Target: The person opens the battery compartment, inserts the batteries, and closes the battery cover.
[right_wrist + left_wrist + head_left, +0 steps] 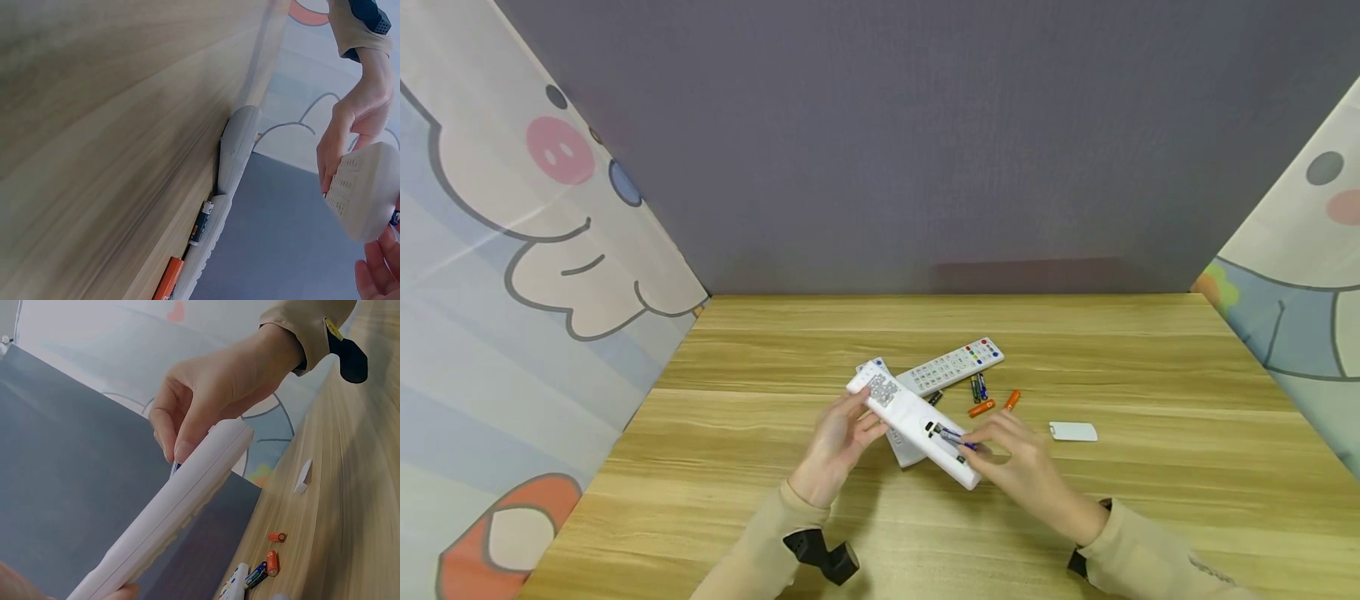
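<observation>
My left hand (838,442) holds a white remote control (912,419) near its far end, back side up and above the table. Its battery compartment is uncovered. At that compartment my right hand (1018,461) pinches a blue AAA-type battery (953,437) between thumb and fingers. In the left wrist view the remote (169,512) appears edge-on, hiding most of the battery. The right wrist view shows the remote's buttoned face (345,181) pointing down, with the left hand (350,122) gripping it. Whether the battery is fully seated, I cannot tell.
A second white remote (951,367) lies buttons up at the back; another remote (904,450) lies partly beneath the held one. Near them are blue-and-dark batteries (979,387), a dark battery (936,397) and two orange batteries (981,408). A white battery cover (1072,431) lies to the right.
</observation>
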### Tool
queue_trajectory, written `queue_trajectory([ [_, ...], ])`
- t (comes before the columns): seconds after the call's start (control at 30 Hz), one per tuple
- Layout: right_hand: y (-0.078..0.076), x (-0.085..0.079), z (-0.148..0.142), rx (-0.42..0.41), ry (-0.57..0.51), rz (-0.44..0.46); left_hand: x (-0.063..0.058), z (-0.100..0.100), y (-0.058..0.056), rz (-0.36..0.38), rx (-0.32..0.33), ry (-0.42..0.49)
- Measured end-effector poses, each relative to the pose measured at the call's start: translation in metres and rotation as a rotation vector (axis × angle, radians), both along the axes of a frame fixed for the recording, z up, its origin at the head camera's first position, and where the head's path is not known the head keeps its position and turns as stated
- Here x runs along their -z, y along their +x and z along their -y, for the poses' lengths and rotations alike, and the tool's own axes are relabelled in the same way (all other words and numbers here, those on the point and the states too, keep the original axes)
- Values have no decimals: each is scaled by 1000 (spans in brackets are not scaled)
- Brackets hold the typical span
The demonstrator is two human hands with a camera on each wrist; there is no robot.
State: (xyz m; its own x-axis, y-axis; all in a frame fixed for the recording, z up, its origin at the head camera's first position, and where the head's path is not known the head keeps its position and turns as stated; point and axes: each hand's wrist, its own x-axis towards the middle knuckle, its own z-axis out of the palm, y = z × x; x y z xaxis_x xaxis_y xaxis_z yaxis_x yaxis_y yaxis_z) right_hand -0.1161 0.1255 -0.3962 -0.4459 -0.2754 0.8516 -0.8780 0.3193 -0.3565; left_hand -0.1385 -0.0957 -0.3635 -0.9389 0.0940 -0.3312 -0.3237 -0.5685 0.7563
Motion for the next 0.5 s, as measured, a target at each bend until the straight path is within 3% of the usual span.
queue_trajectory([
  [0.5,5,0,-2,28,51,170,-1,-1,2,-11,8,-10],
])
